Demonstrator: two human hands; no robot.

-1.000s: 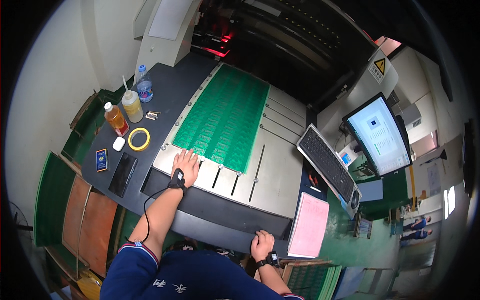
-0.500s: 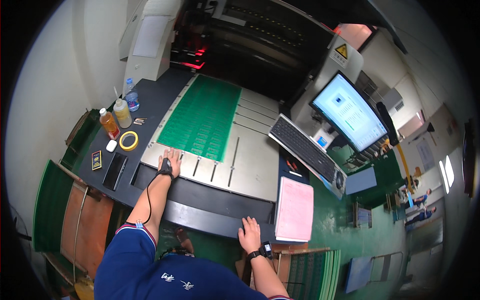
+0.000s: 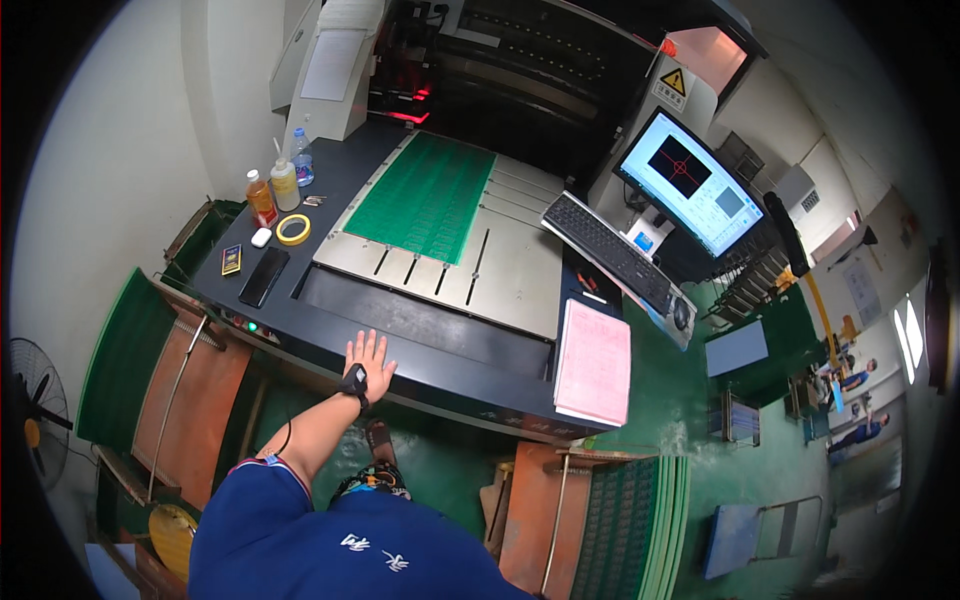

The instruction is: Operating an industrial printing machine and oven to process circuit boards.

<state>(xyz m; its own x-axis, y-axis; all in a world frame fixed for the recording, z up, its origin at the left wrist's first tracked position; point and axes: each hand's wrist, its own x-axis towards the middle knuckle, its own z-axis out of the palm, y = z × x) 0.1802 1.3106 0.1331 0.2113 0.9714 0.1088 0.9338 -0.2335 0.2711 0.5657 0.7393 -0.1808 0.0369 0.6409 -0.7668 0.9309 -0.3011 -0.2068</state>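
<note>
My left hand (image 3: 370, 370) rests on the dark front edge (image 3: 440, 385) of a machine table, fingers spread and nothing in them. A dark band with a small device is strapped round its wrist. Beyond it, a green circuit board panel (image 3: 430, 195) lies flat on a slotted silver metal plate (image 3: 515, 270), apart from the hand. My right hand is out of view.
Bottles (image 3: 286, 185), yellow tape (image 3: 293, 230) and a black phone (image 3: 264, 277) sit at the left. Right of the plate are pink papers (image 3: 592, 365), a keyboard (image 3: 610, 245) and a monitor (image 3: 690, 180). Green panels stand on a rack (image 3: 535, 510) below.
My left hand has left the metal plate near the panel and come back to the table's front edge. My right hand has gone from that edge out of view. The monitor's picture has changed.
</note>
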